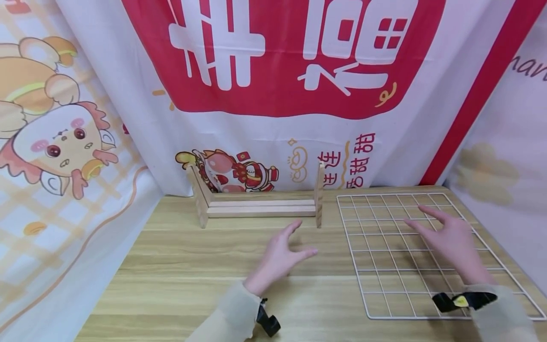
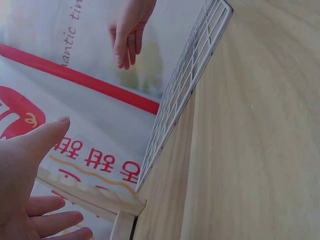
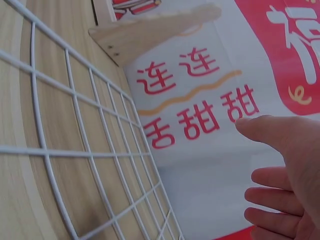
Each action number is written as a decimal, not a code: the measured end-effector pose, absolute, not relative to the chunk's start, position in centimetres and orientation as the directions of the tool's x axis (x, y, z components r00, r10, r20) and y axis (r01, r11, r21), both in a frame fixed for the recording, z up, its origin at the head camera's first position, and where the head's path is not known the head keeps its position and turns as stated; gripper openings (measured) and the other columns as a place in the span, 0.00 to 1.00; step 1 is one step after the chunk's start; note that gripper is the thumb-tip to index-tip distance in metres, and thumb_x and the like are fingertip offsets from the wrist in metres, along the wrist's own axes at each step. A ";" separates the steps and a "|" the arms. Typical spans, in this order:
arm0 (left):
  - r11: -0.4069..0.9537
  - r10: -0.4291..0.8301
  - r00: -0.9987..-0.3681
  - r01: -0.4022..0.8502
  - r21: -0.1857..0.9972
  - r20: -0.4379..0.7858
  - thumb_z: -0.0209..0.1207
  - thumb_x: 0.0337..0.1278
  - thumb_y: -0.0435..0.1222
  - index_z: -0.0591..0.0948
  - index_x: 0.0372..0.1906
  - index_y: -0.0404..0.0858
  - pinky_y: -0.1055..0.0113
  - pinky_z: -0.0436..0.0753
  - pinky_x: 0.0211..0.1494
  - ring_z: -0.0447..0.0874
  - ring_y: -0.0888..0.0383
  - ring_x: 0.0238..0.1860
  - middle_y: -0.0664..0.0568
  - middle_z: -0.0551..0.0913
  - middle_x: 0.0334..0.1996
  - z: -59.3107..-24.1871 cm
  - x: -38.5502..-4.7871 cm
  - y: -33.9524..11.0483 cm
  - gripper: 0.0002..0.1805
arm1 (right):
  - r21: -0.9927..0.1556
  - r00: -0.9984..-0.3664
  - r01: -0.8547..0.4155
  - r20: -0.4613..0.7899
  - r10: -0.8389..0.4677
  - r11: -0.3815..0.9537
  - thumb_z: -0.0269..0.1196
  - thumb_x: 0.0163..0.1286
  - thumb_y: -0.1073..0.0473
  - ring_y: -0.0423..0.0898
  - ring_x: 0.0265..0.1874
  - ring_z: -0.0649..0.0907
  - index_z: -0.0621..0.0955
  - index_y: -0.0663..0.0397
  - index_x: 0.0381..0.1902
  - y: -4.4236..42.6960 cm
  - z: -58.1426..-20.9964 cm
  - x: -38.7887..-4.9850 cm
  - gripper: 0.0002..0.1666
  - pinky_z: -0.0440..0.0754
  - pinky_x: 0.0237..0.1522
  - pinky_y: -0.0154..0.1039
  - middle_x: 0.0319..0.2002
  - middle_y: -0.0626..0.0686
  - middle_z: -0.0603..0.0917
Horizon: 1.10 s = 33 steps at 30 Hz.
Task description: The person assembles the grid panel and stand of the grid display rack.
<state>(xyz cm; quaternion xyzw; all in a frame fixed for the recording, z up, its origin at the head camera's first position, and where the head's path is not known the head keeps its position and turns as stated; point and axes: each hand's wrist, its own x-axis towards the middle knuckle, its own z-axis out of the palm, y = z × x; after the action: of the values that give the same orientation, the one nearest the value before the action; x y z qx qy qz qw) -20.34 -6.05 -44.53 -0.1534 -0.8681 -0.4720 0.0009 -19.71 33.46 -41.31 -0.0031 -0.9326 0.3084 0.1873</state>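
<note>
My left hand (image 1: 279, 256) hovers over the table in front of a small wooden rack (image 1: 260, 211), thumb and fingers spread apart with nothing between them. The rack has two upright side pieces joined by crossbars and stands at the back of the table. A white wire grid (image 1: 372, 270) lies flat on the right side. Above it is my right hand (image 1: 455, 240), thumb and fingers apart and holding nothing. In the right wrist view the grid (image 3: 90, 155) runs along the left, apart from the right hand (image 3: 295, 175). The left wrist view shows the rack's side piece (image 2: 95, 195) beside the left hand (image 2: 25, 185).
The wood-grain table (image 1: 171, 280) ends at a printed white and red cloth (image 1: 278, 95) hanging behind it. Another cloth with a cartoon figure (image 1: 64, 142) borders the left side, and a pale cloth (image 1: 504, 166) the right. Black straps (image 1: 267, 320) circle both wrists.
</note>
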 end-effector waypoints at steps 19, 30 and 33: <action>0.343 0.321 -0.946 0.153 0.927 0.037 0.75 0.50 0.52 0.70 0.74 0.41 0.54 0.75 0.68 0.77 0.49 0.64 0.49 0.77 0.66 -46.2 -19.4 -1.8 0.47 | -0.588 -0.959 0.042 0.204 0.199 0.808 0.67 0.68 0.36 0.69 0.45 0.83 0.70 0.71 0.70 40.4 -43.4 -19.4 0.50 0.77 0.36 0.48 0.46 0.78 0.82; 0.219 0.382 -0.921 0.016 0.976 -0.071 0.76 0.53 0.43 0.68 0.74 0.34 0.56 0.78 0.65 0.79 0.48 0.61 0.44 0.78 0.64 -47.5 -19.4 1.1 0.46 | -0.594 -0.970 0.125 0.096 0.224 0.795 0.62 0.71 0.35 0.84 0.63 0.60 0.57 0.80 0.73 43.6 -46.1 -18.8 0.57 0.62 0.59 0.77 0.63 0.86 0.62; 0.202 0.407 -0.910 0.002 0.979 -0.082 0.77 0.52 0.43 0.68 0.74 0.35 0.59 0.79 0.63 0.79 0.50 0.61 0.45 0.78 0.64 -47.4 -19.3 1.8 0.46 | -0.588 -0.966 0.135 0.100 0.238 0.797 0.62 0.72 0.36 0.83 0.61 0.63 0.58 0.82 0.71 44.4 -47.1 -18.4 0.57 0.64 0.58 0.76 0.61 0.85 0.65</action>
<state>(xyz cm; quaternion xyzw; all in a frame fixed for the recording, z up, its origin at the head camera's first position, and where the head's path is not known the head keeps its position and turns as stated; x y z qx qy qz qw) -19.26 1.82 -47.37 -0.1352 -0.7575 -0.6172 -0.1641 -18.41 44.39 -47.07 -0.0988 -0.9442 0.3025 0.0848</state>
